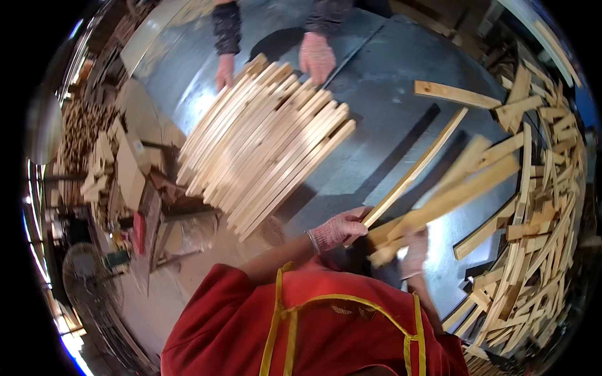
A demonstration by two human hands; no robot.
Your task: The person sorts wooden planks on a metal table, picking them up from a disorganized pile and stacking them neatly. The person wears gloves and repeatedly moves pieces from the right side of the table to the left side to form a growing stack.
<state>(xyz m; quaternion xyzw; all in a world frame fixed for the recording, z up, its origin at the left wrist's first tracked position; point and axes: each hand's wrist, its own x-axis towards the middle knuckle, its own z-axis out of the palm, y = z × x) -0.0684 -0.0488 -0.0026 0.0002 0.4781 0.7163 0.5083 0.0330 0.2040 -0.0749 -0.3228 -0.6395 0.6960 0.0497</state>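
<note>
The left hand grips a wooden strip in its fingers; whether the right hand grips the blurred boards cannot be determined.

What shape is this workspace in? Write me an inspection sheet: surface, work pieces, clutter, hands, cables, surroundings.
Surface: grey table, smooth, with a seam and bright glare.
Work pieces: row of wooden strips laid side by side, ends uneven.
Clutter: loose board lying apart; heap of wood pieces along the right.
Hands: gloved left hand grips a wooden strip; right hand is blurred beside blurred boards, grip unclear.
Cables: nothing seen.
Surroundings: co-worker's hands at the row's far end; fan at lower left.
</note>
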